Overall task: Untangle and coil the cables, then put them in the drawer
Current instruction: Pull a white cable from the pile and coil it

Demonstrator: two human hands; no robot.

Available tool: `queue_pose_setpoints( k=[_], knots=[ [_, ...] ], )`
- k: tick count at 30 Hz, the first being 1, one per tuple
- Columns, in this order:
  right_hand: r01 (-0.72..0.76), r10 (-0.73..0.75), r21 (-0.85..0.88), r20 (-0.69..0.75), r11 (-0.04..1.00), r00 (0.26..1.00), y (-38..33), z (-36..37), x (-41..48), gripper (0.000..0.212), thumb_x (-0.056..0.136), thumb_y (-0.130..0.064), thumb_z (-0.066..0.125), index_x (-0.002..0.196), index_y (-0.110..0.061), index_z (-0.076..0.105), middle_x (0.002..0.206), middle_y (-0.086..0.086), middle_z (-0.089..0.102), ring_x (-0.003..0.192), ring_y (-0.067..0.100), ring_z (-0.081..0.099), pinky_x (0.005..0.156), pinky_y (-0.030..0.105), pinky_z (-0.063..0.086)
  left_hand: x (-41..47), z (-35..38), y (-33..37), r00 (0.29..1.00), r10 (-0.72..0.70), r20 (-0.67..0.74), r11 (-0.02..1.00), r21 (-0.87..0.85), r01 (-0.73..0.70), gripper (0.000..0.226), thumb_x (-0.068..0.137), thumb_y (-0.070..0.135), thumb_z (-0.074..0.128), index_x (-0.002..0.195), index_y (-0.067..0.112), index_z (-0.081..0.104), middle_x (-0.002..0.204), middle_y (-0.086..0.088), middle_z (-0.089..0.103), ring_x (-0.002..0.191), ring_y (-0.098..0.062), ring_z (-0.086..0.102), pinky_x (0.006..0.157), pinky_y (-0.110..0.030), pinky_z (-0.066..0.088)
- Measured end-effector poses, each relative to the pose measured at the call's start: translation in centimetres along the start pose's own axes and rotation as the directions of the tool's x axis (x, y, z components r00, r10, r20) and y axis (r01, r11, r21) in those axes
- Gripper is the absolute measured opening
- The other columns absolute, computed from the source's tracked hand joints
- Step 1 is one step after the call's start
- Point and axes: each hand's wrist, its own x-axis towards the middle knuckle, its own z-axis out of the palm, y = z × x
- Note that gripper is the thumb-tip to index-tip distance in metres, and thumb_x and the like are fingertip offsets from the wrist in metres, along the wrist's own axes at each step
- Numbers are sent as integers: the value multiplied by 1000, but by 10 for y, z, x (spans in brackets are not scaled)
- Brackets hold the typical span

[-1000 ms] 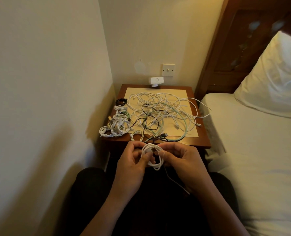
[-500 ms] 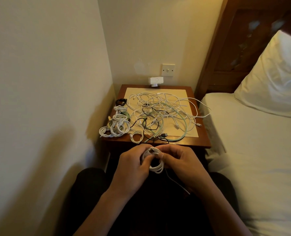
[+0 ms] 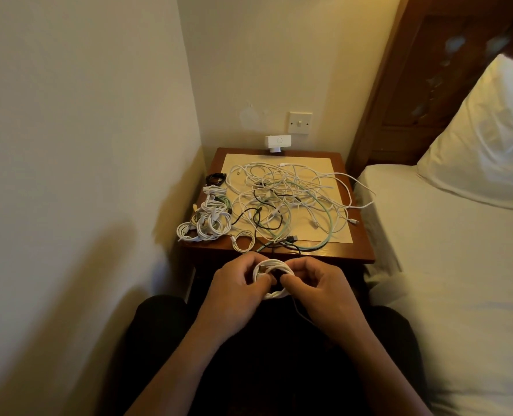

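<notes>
White coil (image 3: 274,267) (looped) between both hands' fingers (image 3: 261,282).

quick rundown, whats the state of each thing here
white cable coil: wound, held in both hands
left hand: closed on the coil
right hand: closed on the coil
cable pile: tangled on the nightstand
coiled cables: bundled at the nightstand's left edge

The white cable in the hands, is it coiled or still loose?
Coiled: the white cable forms stacked round loops held by the left hand and right hand.
</notes>
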Motion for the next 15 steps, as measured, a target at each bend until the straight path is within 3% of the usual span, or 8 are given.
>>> queue_pose_setpoints(
  k=[2, 5, 9, 12, 15],
  knots=[
    [7, -7, 2, 18, 1000, 1000, -1, -5, 1, 11, 94, -23, 73, 103, -28, 75, 94, -9, 78, 89, 8, 74, 85, 31, 60, -1, -6, 3, 987, -133, 95, 928, -337, 157, 19, 92, 11, 71, 108, 21, 74, 98, 2, 77, 93, -12, 71, 82, -27, 54],
    [-3, 0, 52, 61, 999, 998, -5, -11, 4, 11, 93, -19, 74, 102, -25, 76, 94, -4, 78, 88, 13, 75, 85, 34, 61, 1, -13, 0, 946, -212, 245, 638, -699, 324, 35, 84, 1, 71, 120, 3, 68, 97, -12, 75, 86, -21, 72, 78, -29, 60],
    [-93, 59, 281, 127, 955, 990, -5, -12, 9, 14, 91, -11, 75, 103, -16, 78, 98, 8, 78, 90, 21, 73, 85, 35, 57, 3, -14, -8, 912, -162, 378, 344, -844, 411, 58, 81, 1, 78, 134, -1, 57, 87, -11, 67, 77, -17, 66, 73, -29, 58],
    [-138, 78, 458, 147, 878, 986, 1, -7, 14, 23, 84, -10, 77, 107, -9, 76, 104, 14, 77, 94, 26, 72, 89, 40, 58, 5, -12, -14, 903, -94, 419, 202, -880, 429, 88, 63, 10, 96, 140, 2, 54, 90, -9, 64, 80, -18, 63, 80, -33, 54],
    [-214, 97, 642, 213, 736, 972, 7, -4, 17, 37, 80, -10, 76, 116, -3, 71, 110, 18, 75, 98, 27, 73, 84, 35, 58, 5, -9, -16, 911, -48, 411, 102, -905, 413, 86, 64, 12, 96, 139, 2, 55, 92, -9, 63, 82, -20, 63, 87, -37, 50]
  ],
)
